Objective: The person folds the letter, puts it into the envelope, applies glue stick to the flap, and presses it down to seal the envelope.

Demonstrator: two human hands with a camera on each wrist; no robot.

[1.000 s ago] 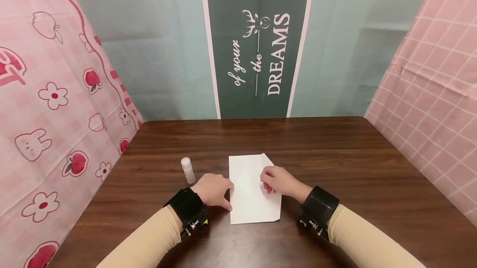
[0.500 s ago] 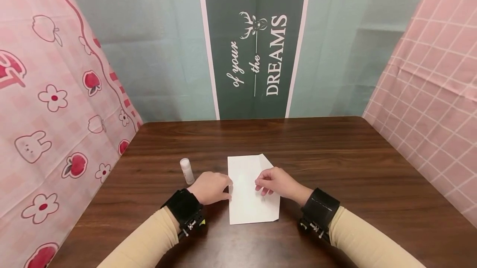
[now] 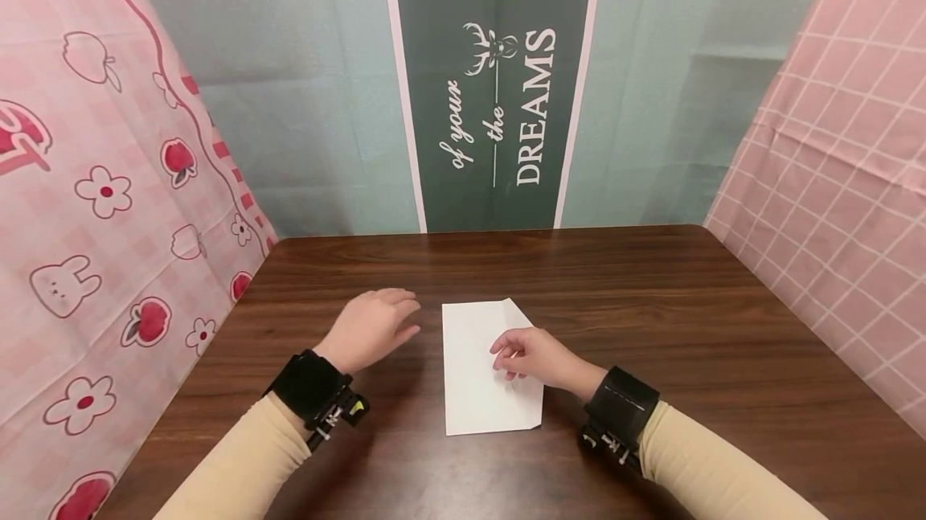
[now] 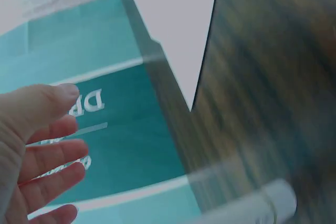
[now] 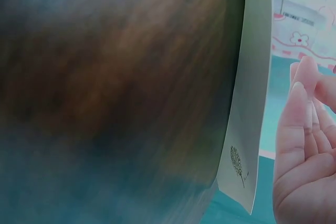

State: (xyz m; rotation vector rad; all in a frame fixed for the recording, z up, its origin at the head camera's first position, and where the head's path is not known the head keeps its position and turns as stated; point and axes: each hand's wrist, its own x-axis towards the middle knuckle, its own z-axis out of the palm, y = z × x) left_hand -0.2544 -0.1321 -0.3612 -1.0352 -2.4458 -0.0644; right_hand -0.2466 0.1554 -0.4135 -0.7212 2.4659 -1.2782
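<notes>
A white folded paper (image 3: pixel 473 399), shaped like an envelope, lies flat on the table. Its right side is folded over at a slant, and in the right wrist view that folded strip (image 5: pixel 247 114) bears a small feather print. My right hand (image 3: pixel 537 357) is over the paper's right part, fingers loosely bent, with nothing visible between them. To the left of the paper, apart from it, my left hand (image 3: pixel 372 329) is spread with its fingers relaxed. A white capped tube like a glue stick (image 4: pixel 273 203) shows low in the left wrist view; the head view hides it behind my left hand.
The dark wooden table (image 3: pixel 651 287) reaches back to a green-grey curtain (image 3: pixel 325 102) with printed lettering. Pink patterned cloth (image 3: pixel 108 263) hangs on the left, and pink checked cloth (image 3: pixel 832 182) on the right.
My left hand has let go of the paper's left edge and moved left and away from me, over the tube. My right hand has shifted slightly left; the paper stays nearly in place.
</notes>
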